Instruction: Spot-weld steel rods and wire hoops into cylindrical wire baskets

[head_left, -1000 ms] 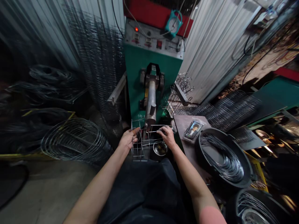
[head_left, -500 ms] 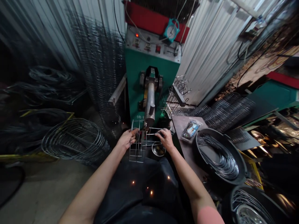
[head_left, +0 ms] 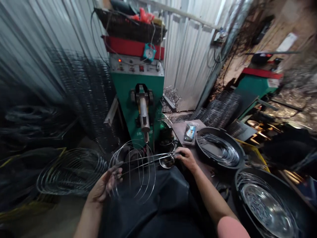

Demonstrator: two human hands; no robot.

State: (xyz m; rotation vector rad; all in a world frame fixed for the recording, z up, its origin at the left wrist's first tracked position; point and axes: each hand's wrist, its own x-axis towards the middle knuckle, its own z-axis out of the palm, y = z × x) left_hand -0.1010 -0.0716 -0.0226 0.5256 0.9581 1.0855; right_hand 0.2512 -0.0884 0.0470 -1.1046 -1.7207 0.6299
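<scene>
A round wire rack (head_left: 158,156) with curved hoops and straight rods is held in front of me, tilted, above my dark apron. My left hand (head_left: 106,185) is closed around its left side, slightly smeared by motion. At the right end of the straight rods, my right hand (head_left: 187,160) pinches them. The cylindrical arm (head_left: 144,115) of a green spot-welding machine (head_left: 121,96) points down just beyond the rack. A small metal bowl (head_left: 166,162) sits behind the rods, near my right hand.
Nested wire racks (head_left: 71,170) lie at left, and a tall stack of them (head_left: 84,89) stands against the corrugated wall. On the right, a side table (head_left: 177,127) carries a plastic-wrapped packet (head_left: 189,133). Black tubs of wire pieces (head_left: 198,145) are beside it.
The wire rack has left the welder arm and turned, now showing its round hoops. My left hand has moved left and toward me. The view has shifted right, and sparks on the apron are gone.
</scene>
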